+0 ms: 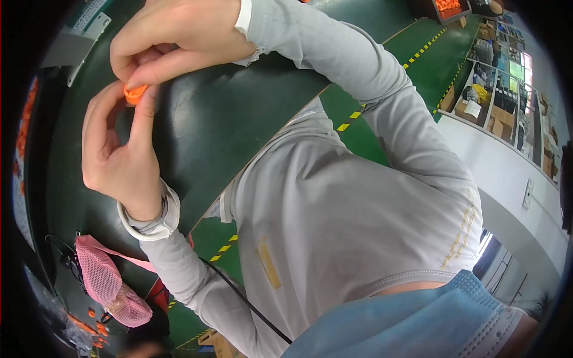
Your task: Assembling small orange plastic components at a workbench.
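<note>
Though bounded by a slanting edge (pixel 401 31) beside the torso (pixel 334 215), had bare green tabletop (pixel 197 119) between the two forearms for moving. Pinched a small orange ring-like part (pixel 136 95) above that surface, squeezed from below between thumb and forefinger of the left hand (pixel 122 149) and from above by the fingertips of the right hand (pixel 185 36), with each grip closed to its width. Faced a grey metal bracket (pixel 68 49) near the right hand, a pink mesh pouch (pixel 101 274) past the left cuff (pixel 170 209), and loose orange pieces (pixel 102 329) beyond. Had a black cable (pixel 245 298) close by the left sleeve (pixel 191 280).
</note>
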Demonstrator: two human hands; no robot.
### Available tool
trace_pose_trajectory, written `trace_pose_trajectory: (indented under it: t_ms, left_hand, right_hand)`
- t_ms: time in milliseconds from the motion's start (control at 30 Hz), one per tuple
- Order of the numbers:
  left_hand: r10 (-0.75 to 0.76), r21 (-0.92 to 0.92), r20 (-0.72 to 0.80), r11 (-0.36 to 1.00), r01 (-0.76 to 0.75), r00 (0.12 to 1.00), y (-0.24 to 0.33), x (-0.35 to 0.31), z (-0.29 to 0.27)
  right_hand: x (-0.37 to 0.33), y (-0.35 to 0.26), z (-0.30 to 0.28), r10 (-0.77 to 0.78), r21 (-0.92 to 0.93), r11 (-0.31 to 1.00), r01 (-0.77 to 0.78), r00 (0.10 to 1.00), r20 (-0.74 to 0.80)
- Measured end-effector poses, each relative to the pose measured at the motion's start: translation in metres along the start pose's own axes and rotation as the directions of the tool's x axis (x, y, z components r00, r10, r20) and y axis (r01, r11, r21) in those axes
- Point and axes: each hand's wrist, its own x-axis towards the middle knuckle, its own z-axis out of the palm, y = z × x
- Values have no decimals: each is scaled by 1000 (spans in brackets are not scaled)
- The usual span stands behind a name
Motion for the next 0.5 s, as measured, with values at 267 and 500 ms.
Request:
trace_pose_trajectory:
  t_ms: [267,500]
  left_hand:
    - [98,225,57,968,-108,994,3,3,-7]
    - [201,482,161,838,-254,966,10,3,-5]
  right_hand:
    - [1,-5,-5,117,13,993,-118,992,42]
    - [-5,-5,4,282,163,939,-302,950,136]
